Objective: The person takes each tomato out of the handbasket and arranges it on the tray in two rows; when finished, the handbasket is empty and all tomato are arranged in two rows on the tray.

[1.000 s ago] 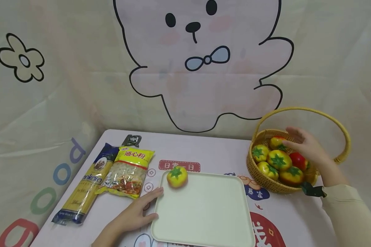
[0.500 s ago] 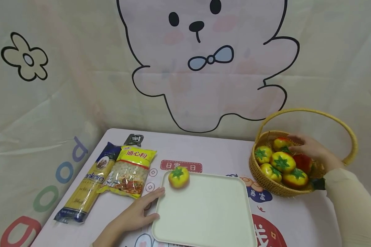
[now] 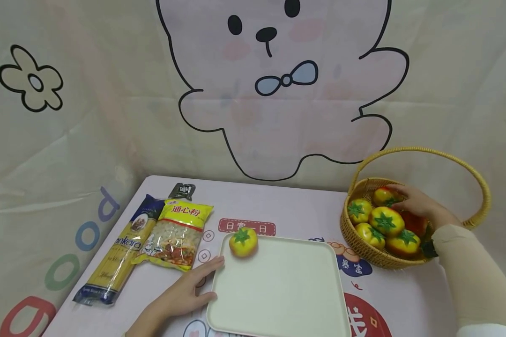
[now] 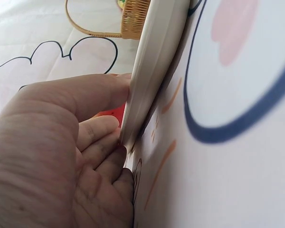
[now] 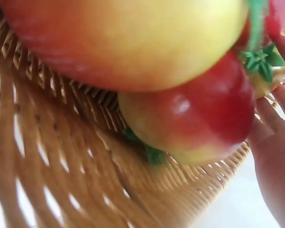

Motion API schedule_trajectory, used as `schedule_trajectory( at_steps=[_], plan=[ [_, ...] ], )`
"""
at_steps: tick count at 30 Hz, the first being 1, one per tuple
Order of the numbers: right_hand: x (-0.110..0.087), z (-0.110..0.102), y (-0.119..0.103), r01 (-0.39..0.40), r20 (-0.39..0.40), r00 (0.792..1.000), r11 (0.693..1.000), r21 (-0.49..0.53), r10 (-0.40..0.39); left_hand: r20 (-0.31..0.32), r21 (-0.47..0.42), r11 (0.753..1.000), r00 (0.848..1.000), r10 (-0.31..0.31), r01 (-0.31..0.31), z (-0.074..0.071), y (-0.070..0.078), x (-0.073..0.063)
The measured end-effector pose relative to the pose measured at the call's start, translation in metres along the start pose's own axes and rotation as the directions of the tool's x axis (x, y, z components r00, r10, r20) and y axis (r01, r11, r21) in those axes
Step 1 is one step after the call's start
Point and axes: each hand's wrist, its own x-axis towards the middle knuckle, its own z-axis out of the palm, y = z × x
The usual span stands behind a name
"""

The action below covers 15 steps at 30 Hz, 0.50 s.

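Note:
My left hand (image 3: 189, 292) lies at the left side of a cream tray (image 3: 278, 285), its fingers extended. In the left wrist view the thumb and fingertips touch the tray's outer edge. A yellow fruit (image 3: 243, 242) with a green star-shaped top sits in the tray's far left corner. My right hand (image 3: 421, 206) reaches into a wicker basket (image 3: 362, 250). Its fingers and thumb lie around the rear yellow-red fruit (image 3: 383, 195); I cannot tell whether they grip it. A red fruit (image 3: 414, 223) lies under the palm, partly hidden. Several similar fruits (image 3: 386, 221) fill the basket.
The basket's tall handle (image 3: 426, 150) arches over and behind the right hand. A yellow bag of macaroni (image 3: 177, 234) and a long pasta packet (image 3: 122, 257) lie at the left, with a small black packet (image 3: 182, 191) behind. A printed cloth backdrop (image 3: 278, 131) stands behind the table.
My right hand has lowered from above the basket onto the fruits at its back. The left hand and the fruit on the tray stay put. The head view has shifted slightly.

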Motion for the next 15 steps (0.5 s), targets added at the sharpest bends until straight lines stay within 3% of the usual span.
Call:
schedule_trajectory(
  at_steps=[8,15],
  plan=[
    [0.005,0.004,0.005,-0.026,-0.006,1.0,0.999,-0.042,0.026,0.007,-0.012,1.0,1.0,-0.02,0.02,0.0,0.0,-0.001],
    [0.012,0.007,0.014,0.003,-0.03,1.0,0.992,-0.126,-0.007,-0.001,-0.009,1.0,1.0,-0.002,0.002,0.001,0.0,-0.001]
  ],
)
